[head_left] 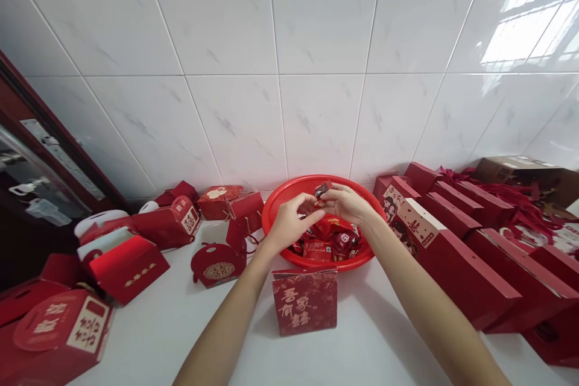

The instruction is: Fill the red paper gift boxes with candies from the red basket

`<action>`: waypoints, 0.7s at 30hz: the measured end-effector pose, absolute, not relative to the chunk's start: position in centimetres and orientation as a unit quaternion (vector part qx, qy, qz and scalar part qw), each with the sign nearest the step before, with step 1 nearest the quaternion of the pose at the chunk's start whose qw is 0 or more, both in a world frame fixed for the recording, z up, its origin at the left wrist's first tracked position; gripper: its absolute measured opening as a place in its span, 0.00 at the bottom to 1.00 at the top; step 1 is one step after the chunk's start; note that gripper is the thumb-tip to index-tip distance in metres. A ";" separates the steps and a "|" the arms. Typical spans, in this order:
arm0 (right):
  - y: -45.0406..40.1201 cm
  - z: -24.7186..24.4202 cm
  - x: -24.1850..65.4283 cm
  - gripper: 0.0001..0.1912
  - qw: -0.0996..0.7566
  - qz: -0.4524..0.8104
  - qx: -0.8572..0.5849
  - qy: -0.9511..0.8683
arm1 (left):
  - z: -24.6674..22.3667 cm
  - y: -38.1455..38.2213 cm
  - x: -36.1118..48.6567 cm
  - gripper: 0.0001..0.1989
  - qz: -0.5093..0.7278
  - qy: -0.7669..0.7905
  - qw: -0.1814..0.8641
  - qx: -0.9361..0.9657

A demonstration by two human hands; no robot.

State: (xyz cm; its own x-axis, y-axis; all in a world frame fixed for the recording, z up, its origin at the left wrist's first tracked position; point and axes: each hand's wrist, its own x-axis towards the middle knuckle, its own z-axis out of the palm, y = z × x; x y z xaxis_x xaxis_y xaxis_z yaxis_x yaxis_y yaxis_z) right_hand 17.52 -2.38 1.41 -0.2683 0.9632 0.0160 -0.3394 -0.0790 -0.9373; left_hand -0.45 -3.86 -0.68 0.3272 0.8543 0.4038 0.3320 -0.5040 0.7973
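My right hand [346,204] is closed on a small dark wrapped candy [322,189], held by the fingertips above a red plastic basket [277,200]. My left hand [293,218] is beside it, its fingers bent and the thumb apart from them, with a gap between. Its fingertips come close to the candy; whether they touch it I cannot tell. Under both hands, red-wrapped candies [319,249] lie in the basket. In front of the basket stands a dark red gift box [305,304] with gold characters, upright between my forearms.
Several red gift boxes [217,264] of different shapes stand at the left. Rows of tall red boxes [456,265] fill the right side. Behind them are red ribbons [520,199] and a cardboard box [520,166]. A tiled wall [321,126] rises behind the white table [172,313].
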 end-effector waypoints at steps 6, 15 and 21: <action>-4.8 1.1 16.0 0.14 0.521 0.666 -0.330 -0.419 | -0.6 -4.2 -0.1 0.21 0.431 0.411 0.278 0.754; -3.9 0.6 17.9 0.08 0.596 0.665 -0.333 -0.303 | -1.2 -1.5 -3.2 0.13 0.346 0.486 0.254 0.761; -3.5 0.4 18.7 0.09 0.606 0.654 -0.335 -0.305 | -2.3 -1.1 -3.1 0.15 0.217 0.475 0.272 0.808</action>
State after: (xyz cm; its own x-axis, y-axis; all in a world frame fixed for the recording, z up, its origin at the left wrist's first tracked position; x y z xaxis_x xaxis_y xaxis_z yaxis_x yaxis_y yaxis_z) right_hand 18.74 -3.50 0.37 -0.0416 0.9967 -0.0694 -0.5879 -0.0806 -0.8049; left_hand -3.14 -1.09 -2.31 0.4551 0.8857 0.0917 0.6495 -0.4006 0.6463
